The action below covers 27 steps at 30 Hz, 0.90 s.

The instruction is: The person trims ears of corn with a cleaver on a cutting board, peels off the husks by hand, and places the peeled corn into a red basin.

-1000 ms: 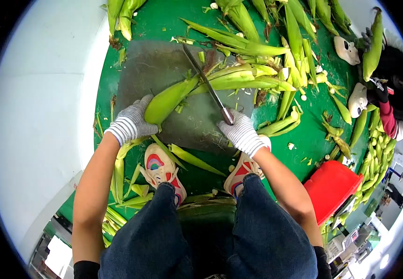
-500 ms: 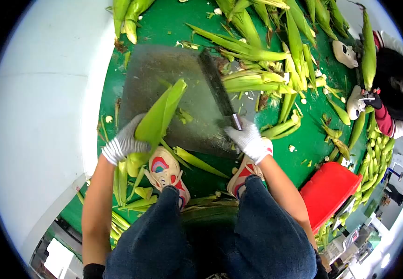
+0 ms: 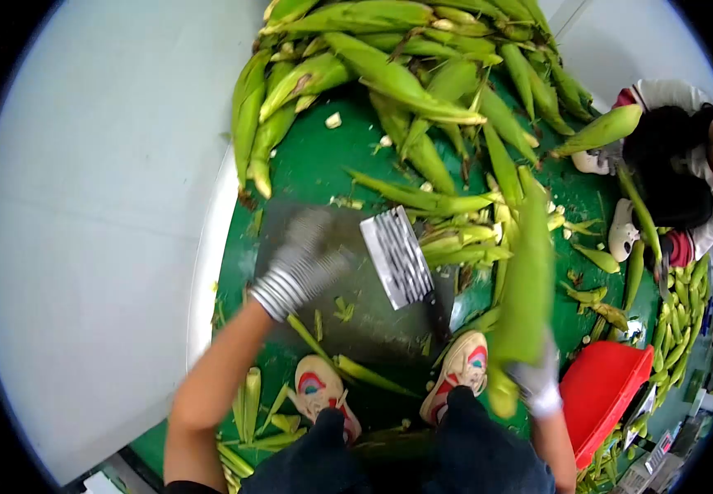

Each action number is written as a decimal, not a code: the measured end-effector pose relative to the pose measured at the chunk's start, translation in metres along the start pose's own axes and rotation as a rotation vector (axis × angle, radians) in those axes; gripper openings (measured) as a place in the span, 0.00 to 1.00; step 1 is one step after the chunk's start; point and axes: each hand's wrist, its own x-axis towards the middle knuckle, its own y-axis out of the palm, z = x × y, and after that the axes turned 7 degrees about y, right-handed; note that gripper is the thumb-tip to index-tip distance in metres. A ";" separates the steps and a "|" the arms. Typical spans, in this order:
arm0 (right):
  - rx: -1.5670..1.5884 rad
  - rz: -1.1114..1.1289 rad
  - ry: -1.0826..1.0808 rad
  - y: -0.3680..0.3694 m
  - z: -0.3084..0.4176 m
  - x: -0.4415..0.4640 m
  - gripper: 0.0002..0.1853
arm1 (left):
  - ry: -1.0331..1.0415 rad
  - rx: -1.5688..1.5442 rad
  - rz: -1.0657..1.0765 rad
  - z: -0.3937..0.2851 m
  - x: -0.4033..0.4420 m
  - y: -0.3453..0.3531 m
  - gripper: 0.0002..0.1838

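Observation:
My left hand (image 3: 303, 267), in a striped glove, is over the left part of the dark board (image 3: 348, 329); its fingers are blurred and spread, with nothing held. My right hand (image 3: 537, 375), also gloved, grips a green corn ear (image 3: 526, 280) near its lower end, right of the board. The ear stands lengthwise up the view and is smeared by motion. A cleaver (image 3: 397, 257) lies on the board, its wide blade to the upper left and its dark handle to the lower right, untouched by either hand.
Unhusked corn (image 3: 373, 62) is heaped at the top. Loose husks (image 3: 455, 247) lie right of the cleaver. A red container (image 3: 607, 395) stands at the lower right. Another person (image 3: 677, 165) at the right handles corn. My shoes (image 3: 321, 387) are at the board's near edge.
The cleaver has left my right hand and lies on the board. The corn ear has passed from my left hand to my right and moved rightward. The view has tilted up towards the corn heap.

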 end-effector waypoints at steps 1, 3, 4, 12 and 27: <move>-0.118 -0.092 0.079 -0.038 -0.001 -0.014 0.32 | -0.030 0.062 -0.158 0.029 0.023 -0.012 0.19; 0.481 -0.296 0.292 -0.099 -0.028 -0.093 0.39 | -0.052 0.390 -0.191 0.116 0.081 -0.009 0.18; 0.286 -0.437 0.329 -0.127 -0.047 -0.134 0.35 | -0.139 0.637 0.147 0.162 0.102 -0.025 0.19; 0.485 -1.017 0.813 -0.244 -0.169 -0.200 0.20 | -0.278 0.778 0.287 0.317 0.205 0.015 0.25; 0.419 -0.982 0.706 -0.296 -0.271 -0.179 0.27 | -0.847 -1.238 -0.245 0.041 -0.101 0.046 0.26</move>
